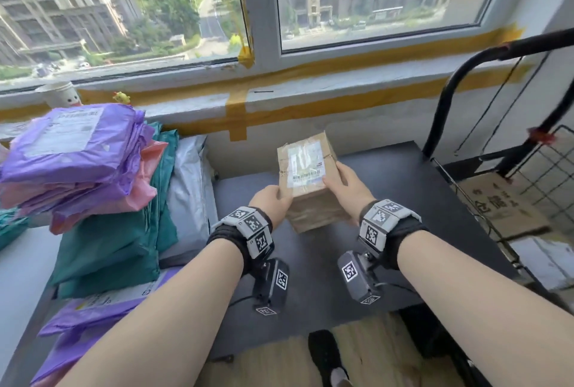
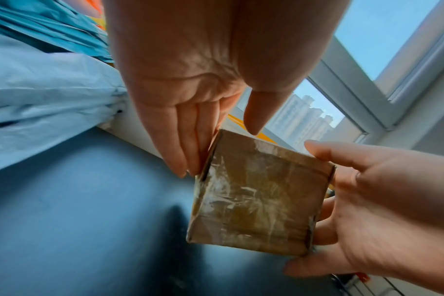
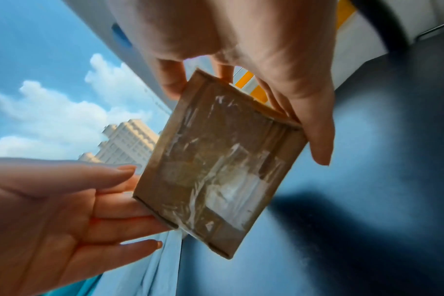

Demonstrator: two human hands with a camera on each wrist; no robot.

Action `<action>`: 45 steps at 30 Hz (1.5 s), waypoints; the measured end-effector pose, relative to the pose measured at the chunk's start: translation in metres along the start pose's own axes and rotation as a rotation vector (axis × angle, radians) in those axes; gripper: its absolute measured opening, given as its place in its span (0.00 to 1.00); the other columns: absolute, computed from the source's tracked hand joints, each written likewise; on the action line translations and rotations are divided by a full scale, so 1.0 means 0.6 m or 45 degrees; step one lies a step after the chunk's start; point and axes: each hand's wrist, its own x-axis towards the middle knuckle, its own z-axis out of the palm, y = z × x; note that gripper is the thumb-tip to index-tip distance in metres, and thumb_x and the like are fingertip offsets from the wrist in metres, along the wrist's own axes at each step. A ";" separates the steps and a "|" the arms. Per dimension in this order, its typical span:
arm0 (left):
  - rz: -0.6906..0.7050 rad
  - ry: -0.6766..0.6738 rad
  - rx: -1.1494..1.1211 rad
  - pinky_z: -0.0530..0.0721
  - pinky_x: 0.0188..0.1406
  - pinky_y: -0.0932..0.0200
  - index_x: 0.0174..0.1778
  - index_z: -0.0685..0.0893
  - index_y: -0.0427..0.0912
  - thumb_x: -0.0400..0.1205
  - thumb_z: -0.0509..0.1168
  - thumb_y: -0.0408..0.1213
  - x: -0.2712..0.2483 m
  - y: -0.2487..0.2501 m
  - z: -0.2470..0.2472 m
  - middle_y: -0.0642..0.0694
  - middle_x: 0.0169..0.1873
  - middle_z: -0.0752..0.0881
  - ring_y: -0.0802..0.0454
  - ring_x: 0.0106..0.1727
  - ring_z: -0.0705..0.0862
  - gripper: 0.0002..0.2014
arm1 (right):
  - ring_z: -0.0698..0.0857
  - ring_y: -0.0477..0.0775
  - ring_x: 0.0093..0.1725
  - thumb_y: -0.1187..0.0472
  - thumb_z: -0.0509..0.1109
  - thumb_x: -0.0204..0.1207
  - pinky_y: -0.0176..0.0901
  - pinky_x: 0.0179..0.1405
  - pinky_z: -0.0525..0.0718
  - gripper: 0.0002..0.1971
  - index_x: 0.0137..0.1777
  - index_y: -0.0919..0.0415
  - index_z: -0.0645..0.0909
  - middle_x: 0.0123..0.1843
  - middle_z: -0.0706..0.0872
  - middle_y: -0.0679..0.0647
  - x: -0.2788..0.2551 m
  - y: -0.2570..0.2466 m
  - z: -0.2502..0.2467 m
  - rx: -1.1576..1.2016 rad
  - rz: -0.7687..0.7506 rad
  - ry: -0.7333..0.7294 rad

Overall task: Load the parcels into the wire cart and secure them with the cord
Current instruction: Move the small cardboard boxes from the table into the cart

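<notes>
From the head view, a small brown cardboard box (image 1: pixel 307 181) wrapped in clear tape, with a white shipping label on its top face, is held above the dark table (image 1: pixel 388 206) between the left hand (image 1: pixel 271 202) and the right hand (image 1: pixel 343 184); its long axis runs away towards the window, far end tilted up. From the left wrist, the left fingers (image 2: pixel 180 152) lie straight against the box's side, thumb on its top edge; from the right wrist, the right hand's fingers (image 3: pixel 314 128) and thumb clasp the opposite side, the taped underside facing the camera.
</notes>
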 end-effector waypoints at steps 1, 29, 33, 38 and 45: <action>0.041 -0.003 0.002 0.86 0.54 0.46 0.62 0.81 0.39 0.84 0.55 0.45 -0.010 0.011 0.006 0.40 0.53 0.87 0.42 0.53 0.86 0.18 | 0.76 0.55 0.70 0.49 0.64 0.81 0.52 0.70 0.76 0.30 0.81 0.47 0.60 0.76 0.73 0.49 -0.018 0.005 -0.013 0.052 0.020 0.050; 0.637 -0.267 0.001 0.84 0.52 0.56 0.66 0.81 0.45 0.83 0.60 0.49 -0.325 0.465 0.383 0.47 0.50 0.85 0.49 0.47 0.83 0.18 | 0.83 0.60 0.56 0.61 0.76 0.69 0.65 0.53 0.86 0.35 0.74 0.50 0.65 0.63 0.79 0.57 -0.410 0.243 -0.551 0.737 0.262 0.563; 0.677 -0.341 0.070 0.85 0.43 0.57 0.62 0.82 0.44 0.83 0.60 0.49 -0.353 0.516 0.453 0.49 0.44 0.83 0.52 0.40 0.82 0.17 | 0.83 0.61 0.59 0.56 0.77 0.68 0.68 0.52 0.86 0.32 0.71 0.53 0.68 0.63 0.80 0.57 -0.445 0.290 -0.631 0.643 0.305 0.622; 0.703 -0.399 0.179 0.85 0.51 0.56 0.65 0.80 0.43 0.82 0.63 0.49 -0.354 0.559 0.515 0.48 0.52 0.85 0.53 0.45 0.82 0.19 | 0.86 0.58 0.57 0.43 0.70 0.74 0.63 0.50 0.88 0.27 0.66 0.60 0.74 0.57 0.85 0.55 -0.454 0.340 -0.698 0.438 0.363 0.674; 0.754 -0.549 0.400 0.84 0.52 0.55 0.67 0.75 0.42 0.78 0.69 0.48 -0.287 0.614 0.587 0.46 0.59 0.84 0.49 0.54 0.84 0.24 | 0.87 0.61 0.56 0.59 0.72 0.75 0.65 0.53 0.87 0.21 0.66 0.60 0.73 0.61 0.85 0.59 -0.396 0.387 -0.753 0.450 0.431 0.783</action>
